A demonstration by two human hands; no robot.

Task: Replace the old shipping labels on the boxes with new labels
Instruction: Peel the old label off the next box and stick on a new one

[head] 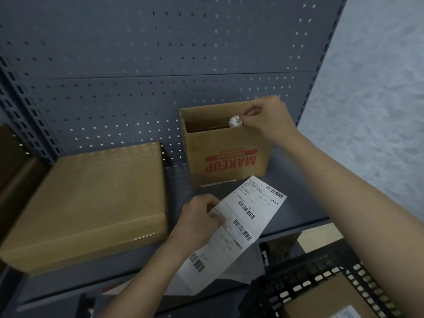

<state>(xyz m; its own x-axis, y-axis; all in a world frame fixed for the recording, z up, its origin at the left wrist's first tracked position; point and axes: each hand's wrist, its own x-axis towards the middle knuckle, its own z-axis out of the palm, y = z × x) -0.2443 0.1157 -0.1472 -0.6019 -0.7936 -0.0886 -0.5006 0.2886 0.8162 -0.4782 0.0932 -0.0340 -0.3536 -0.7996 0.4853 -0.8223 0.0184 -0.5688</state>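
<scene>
Label strip (241, 226) is out in front, a long white run of several barcoded labels, printed face up. The left hand (197, 221) has it: the grip pinches the strip's left edge about halfway along, thumb on top. Its long axis runs on a slant, from the near end low by the left forearm up and to the right. The far end reaches just short of the open box (227, 157), and the barcodes sit along the right-hand edge. The far half hangs over the grey shelf (298, 203); the near half sticks out past the shelf's front lip.

Up top, the right hand (268, 120) is over the open box's mouth at its right rear corner. Its grip is narrow, fingertips pinching a small crumpled wad (235, 121) of white paper just above the rim. That box stands upright against the pegboard (137, 88), and the red MAKEUP print on its front reads upside down.

To the left, a closed box (91, 203), broad and flat, lies on the same shelf, apart from the open one, with bare shelf between them. Nothing sits between the strip and either box.

Low right, below the shelf, there's a black crate (298, 288). Another carton (328, 299) lies inside, and the right forearm crosses above it.
</scene>
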